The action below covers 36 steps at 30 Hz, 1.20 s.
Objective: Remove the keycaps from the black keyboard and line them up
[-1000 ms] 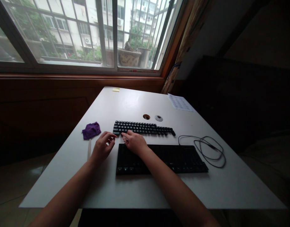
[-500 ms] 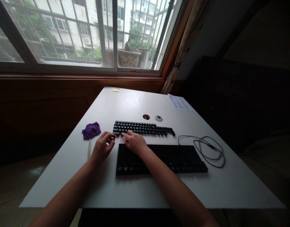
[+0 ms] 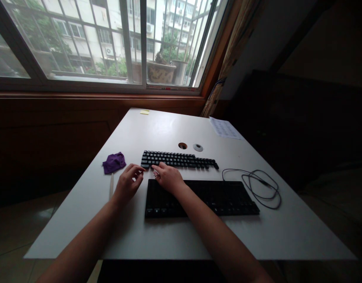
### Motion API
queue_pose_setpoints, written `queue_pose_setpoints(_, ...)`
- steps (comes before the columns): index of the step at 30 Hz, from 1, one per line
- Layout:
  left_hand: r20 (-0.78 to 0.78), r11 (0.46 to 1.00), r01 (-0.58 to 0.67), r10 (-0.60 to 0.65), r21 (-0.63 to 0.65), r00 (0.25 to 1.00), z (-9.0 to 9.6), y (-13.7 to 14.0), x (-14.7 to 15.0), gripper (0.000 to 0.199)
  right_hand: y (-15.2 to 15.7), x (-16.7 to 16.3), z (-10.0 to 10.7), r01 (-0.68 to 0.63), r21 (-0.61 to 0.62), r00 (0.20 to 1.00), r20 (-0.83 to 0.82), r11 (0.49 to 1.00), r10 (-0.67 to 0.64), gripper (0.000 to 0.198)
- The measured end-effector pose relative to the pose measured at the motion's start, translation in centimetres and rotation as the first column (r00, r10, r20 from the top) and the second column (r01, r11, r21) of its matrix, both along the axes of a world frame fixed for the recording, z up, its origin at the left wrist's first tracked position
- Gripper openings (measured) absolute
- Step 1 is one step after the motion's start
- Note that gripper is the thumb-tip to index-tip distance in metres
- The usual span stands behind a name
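Loose black keycaps [image 3: 169, 158] lie in tight rows on the white table. My left hand [image 3: 128, 181] is curved at their lower left corner, fingertips by a wide keycap, thumb and fingers apart and nothing visible between them. To its right, my right hand [image 3: 169, 177] has its index finger at the bottom row of caps. Its other fingers are curled round a small silvery metal piece [image 3: 156, 175], whose kind I cannot make out. Under my right forearm sits a black keyboard [image 3: 228, 196]; few keycaps show along its front row, and its dark bed is hard to read.
A purple cloth [image 3: 114, 162] and a pale stick-like handle [image 3: 111, 186] are at the left. The keyboard's cable [image 3: 277, 192] coils at the right. Two cable holes, one a round grommet [image 3: 198, 147], lie behind the keycaps. Paper [image 3: 225, 129] and a yellow note [image 3: 144, 112] rest farther back.
Both hands stay in nearly the same place, with only slight finger movement. The keycaps and keyboard have not visibly moved.
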<state>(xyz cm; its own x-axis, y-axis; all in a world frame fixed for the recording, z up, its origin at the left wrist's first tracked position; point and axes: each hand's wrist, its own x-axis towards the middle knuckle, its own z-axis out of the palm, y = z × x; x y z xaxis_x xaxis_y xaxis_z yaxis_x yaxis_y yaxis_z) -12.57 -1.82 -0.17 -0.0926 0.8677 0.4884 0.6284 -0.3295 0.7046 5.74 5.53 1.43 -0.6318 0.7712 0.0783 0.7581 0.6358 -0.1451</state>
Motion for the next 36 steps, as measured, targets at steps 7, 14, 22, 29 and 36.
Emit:
queue_pose_setpoints(7,0.007,1.000,0.002,-0.002,0.000,1.000,-0.3,0.1,-0.1,0.011,0.0,0.0,0.0,-0.011,0.007,1.000,0.007,1.000,0.011,0.043)
queue_pose_setpoints(14,-0.011,1.000,0.004,-0.004,0.003,1.000,-0.3,0.1,-0.1,0.012,0.0,0.0,-0.1,-0.006,0.007,1.000,0.001,1.000,0.006,0.043)
queue_pose_setpoints(22,-0.002,1.000,0.003,-0.003,0.000,1.000,-0.2,0.1,-0.1,0.012,0.0,0.0,-0.2,-0.030,0.038,0.999,-0.010,0.999,0.030,0.042)
queue_pose_setpoints(29,0.005,1.000,-0.001,0.001,0.002,1.000,-0.3,0.1,-0.2,0.011,0.1,0.2,-0.3,-0.031,0.061,0.996,-0.088,0.998,0.036,0.040)
queue_pose_setpoints(36,0.010,1.000,0.009,-0.009,-0.010,1.000,0.1,0.0,-0.1,0.010,-0.3,2.0,1.5,-0.066,0.078,0.903,-0.420,0.995,0.093,0.028)
